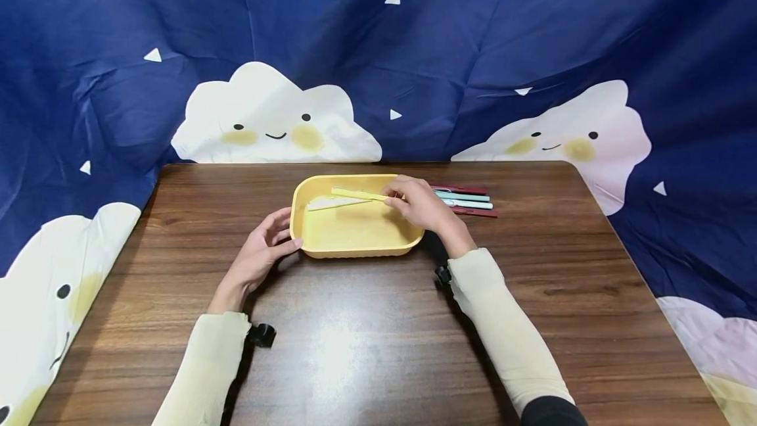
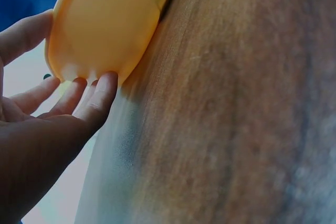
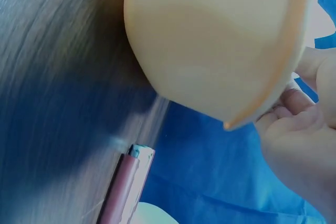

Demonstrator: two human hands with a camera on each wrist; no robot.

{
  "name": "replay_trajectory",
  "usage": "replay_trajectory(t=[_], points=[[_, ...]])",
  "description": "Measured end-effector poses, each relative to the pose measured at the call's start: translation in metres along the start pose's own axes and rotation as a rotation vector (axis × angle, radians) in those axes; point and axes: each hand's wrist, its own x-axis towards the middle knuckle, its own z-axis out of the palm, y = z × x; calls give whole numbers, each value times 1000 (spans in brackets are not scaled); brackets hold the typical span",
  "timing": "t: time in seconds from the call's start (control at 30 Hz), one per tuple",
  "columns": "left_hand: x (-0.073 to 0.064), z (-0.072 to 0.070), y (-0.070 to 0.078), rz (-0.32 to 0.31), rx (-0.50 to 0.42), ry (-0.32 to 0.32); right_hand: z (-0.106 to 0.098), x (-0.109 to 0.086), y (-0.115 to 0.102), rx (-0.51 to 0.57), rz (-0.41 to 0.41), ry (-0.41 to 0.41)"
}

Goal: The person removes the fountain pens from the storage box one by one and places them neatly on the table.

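A shallow yellow plastic basket lies lengthwise near the table's back. My left hand holds its left end; in the left wrist view, fingertips meet the outer wall, with the thumb at the rim. Over the basket's right half, my right hand pinches a yellow pen by its right end. The pen points left, above a pale pen lying inside the basket. In the right wrist view, the basket's wall hides the pinching fingertips.
Right of the basket, several pens lie side by side, among them a teal pen, a white pen and a dark red pen. The brown wooden table reaches back to a blue cloud-print cloth.
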Motion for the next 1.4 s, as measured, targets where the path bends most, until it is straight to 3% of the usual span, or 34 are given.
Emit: replay_trajectory(t=[0.57, 0.83, 1.4], points=[[0, 0, -1, -2, 4, -2, -20, -18, 13, 9, 40, 71], [0, 0, -1, 15, -8, 0, -29, -29, 18, -2, 10, 87], [-1, 1, 0, 17, 6, -13, -45, -57, 39, -21, 63, 149]])
